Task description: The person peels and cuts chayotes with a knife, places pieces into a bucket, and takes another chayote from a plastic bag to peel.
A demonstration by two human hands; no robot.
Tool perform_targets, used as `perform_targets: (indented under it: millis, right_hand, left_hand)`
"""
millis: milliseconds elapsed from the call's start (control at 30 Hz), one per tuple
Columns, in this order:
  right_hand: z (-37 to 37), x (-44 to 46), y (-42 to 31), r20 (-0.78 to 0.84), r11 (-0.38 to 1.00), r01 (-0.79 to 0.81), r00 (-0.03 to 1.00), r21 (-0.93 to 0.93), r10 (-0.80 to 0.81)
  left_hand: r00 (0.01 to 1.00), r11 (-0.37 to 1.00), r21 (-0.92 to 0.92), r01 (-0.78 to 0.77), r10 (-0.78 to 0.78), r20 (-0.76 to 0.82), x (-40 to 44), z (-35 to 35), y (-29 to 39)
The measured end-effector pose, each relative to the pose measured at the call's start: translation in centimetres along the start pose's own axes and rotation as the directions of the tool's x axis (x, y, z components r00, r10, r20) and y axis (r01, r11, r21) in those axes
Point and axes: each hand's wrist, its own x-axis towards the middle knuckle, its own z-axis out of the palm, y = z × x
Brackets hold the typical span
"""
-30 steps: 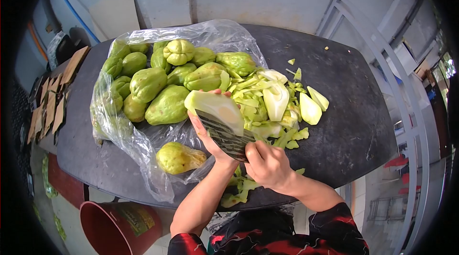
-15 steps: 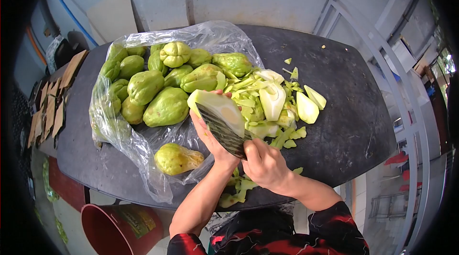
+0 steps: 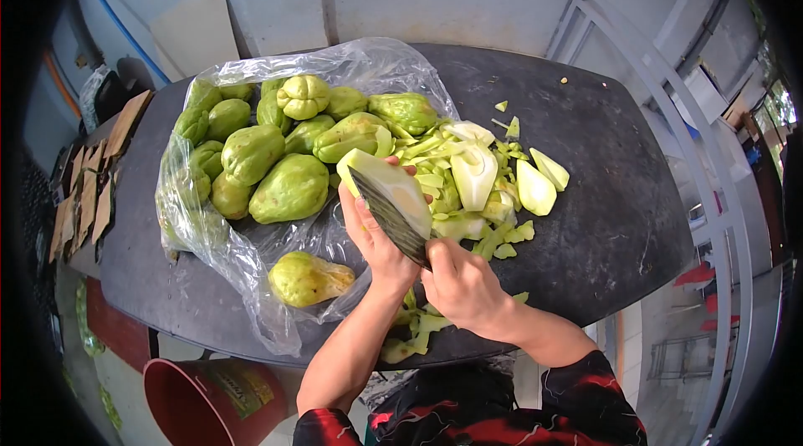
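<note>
My left hand [image 3: 381,249] is wrapped round a peeled, cut chayote [image 3: 403,193], its pale cut face turned up. Across its left side lies a wide knife blade [image 3: 387,219] with dark streaks. The handle is hidden in my right hand [image 3: 464,283], whose fingers are closed just below the chayote. Behind and to the right of it lie a heap of green peelings [image 3: 435,149] and a cut chayote piece [image 3: 475,172]. Two more pale pieces [image 3: 536,188] rest on the dark table [image 3: 611,237].
Whole chayotes [image 3: 290,188] fill a clear plastic bag [image 3: 381,61] at the left. One yellowish chayote [image 3: 308,279] sits nearer me on the plastic. A red bin [image 3: 188,404] stands below the table's front edge. A metal railing [image 3: 711,195] runs along the right.
The blade has turned steeper and narrower in view against the chayote's left side. The chayote has tilted slightly in my left hand. My right hand has shifted a little to the left.
</note>
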Motion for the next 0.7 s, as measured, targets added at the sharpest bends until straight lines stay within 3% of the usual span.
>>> perform_targets:
  millis: [100, 200, 300, 467, 533, 600, 667, 700]
  right_hand:
    - [-0.1, 0.2, 0.4, -0.02, 0.993, -0.033, 0.999, 0.11, 0.035]
    - [-0.3, 0.3, 1.4, -0.047, 0.975, -0.047, 0.997, 0.216, 0.059]
    - [-1.6, 0.8, 2.7, 0.076, 0.885, -0.23, 0.973, 0.405, 0.218]
    - [-2.7, 1.0, 4.5, 0.078, 0.862, -0.241, 0.97, 0.445, 0.231]
    - [-3.5, 1.2, 4.9, 0.166, 0.808, -0.343, 0.939, 0.48, 0.3]
    - [-3.3, 1.0, 5.7, 0.136, 0.808, -0.32, 0.947, 0.495, 0.291]
    - [-3.5, 1.0, 6.0, 0.144, 0.797, -0.337, 0.941, 0.501, 0.307]
    - [-3.7, 1.2, 6.0, 0.153, 0.781, -0.354, 0.934, 0.514, 0.322]
  left_hand:
    - [1.0, 1.0, -0.002, -0.023, 0.023, 0.004, 0.3, -0.4, -0.4]
    - [0.998, 0.993, 0.119, -0.019, 0.011, 0.067, 0.8, -0.5, 0.0]
    - [0.987, 0.97, 0.243, 0.013, -0.051, 0.151, 1.5, -1.3, 0.0]
    - [0.974, 0.95, 0.312, 0.014, -0.083, 0.209, 2.2, -2.3, -0.3]
    - [0.972, 0.92, 0.385, 0.07, -0.149, 0.18, 2.3, -2.3, 0.1]
    - [0.97, 0.907, 0.412, 0.091, -0.175, 0.172, 2.4, -2.1, 0.6]
    - [0.927, 0.897, 0.331, 0.294, -0.352, 0.132, 2.2, -1.3, 1.6]
    - [0.944, 0.891, 0.39, 0.231, -0.302, 0.132, 2.8, -1.7, 0.8]
